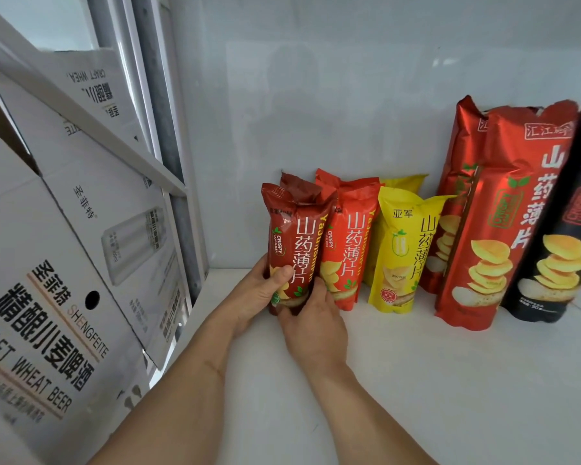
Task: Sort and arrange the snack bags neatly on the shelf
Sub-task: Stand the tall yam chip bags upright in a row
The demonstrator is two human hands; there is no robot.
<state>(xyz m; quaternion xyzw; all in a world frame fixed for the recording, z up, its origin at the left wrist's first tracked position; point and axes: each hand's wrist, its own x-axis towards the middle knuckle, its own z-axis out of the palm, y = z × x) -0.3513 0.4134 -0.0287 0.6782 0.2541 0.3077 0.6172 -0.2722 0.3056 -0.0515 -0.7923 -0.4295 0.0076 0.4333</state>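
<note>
Both hands (292,297) grip glossy bag (294,236) — crinkled foil.

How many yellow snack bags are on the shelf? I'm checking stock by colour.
2: the front yellow bag stands between the small red bags and the tall red ones; the rear yellow bag peeks out directly behind it. Others may be hidden further back.

dark red bag (294,239) upright, leftmost, held | red bag (348,243), yellow bag (405,253), tall red bag (503,223), black bag (564,236) upright in row on shelf (450,380)
</note>
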